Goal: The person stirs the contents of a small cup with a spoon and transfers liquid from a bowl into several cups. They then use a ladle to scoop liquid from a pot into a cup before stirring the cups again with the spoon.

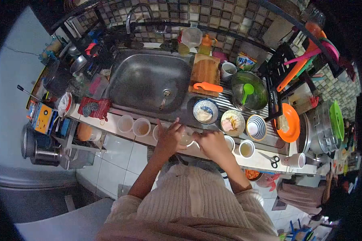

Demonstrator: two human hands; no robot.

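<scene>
Between my hands, at the counter's front edge, stands a clear plastic cup with pale contents. My left hand is at its left side, fingers spread and pointing toward the sink. At the right side, my right hand has its fingers curled at the cup's rim; its fingertips are partly hidden. Left of my hands are a cup of brownish liquid and a paler cup. Another cup is partly covered by my left hand. To the right is a white cup of yellowish liquid, with another cup beside it.
Behind my hands are a steel sink, a patterned bowl, a bowl of food and a striped bowl. Scissors, an orange plate and a pot with a green ladle lie rightward. Another person is at far right.
</scene>
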